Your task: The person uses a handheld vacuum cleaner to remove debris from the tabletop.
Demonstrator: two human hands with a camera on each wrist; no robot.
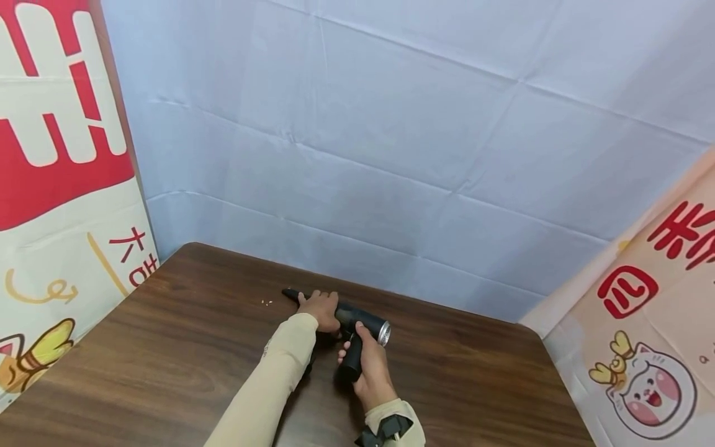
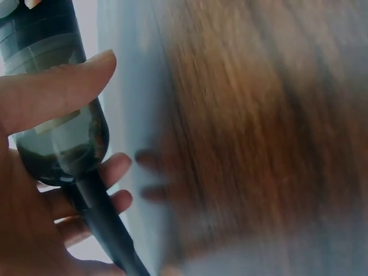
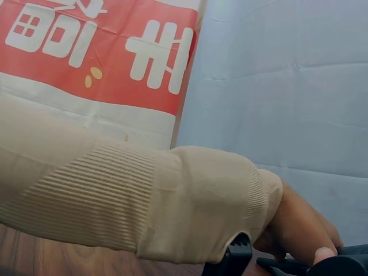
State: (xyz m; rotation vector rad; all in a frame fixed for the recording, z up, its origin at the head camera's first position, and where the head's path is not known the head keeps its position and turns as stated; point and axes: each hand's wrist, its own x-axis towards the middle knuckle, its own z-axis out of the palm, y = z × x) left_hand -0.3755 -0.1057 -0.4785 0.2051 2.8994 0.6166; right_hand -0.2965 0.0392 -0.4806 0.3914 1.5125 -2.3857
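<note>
A black handheld vacuum (image 1: 365, 318) with a pistol-type handle (image 1: 350, 360) and a silver rear end is over the table. My right hand (image 1: 373, 369) grips the handle, thumb up near the body. Farther forward, my left hand (image 1: 322, 309) holds the clear dust cup (image 2: 63, 149); in the left wrist view its thumb lies across the cup and fingertips show on the far side. A slim dark nozzle (image 1: 290, 293) points left toward a few small white bits (image 1: 267, 303) on the tabletop. In the right wrist view, the left sleeve (image 3: 201, 195) hides most of the vacuum.
The brown wooden table (image 1: 184, 347) has rounded far corners. A pale blue cloth (image 1: 357, 155) hangs behind it. Printed red and white cloth (image 1: 67, 205) hangs at the left, and another printed cloth (image 1: 631, 372) at the right.
</note>
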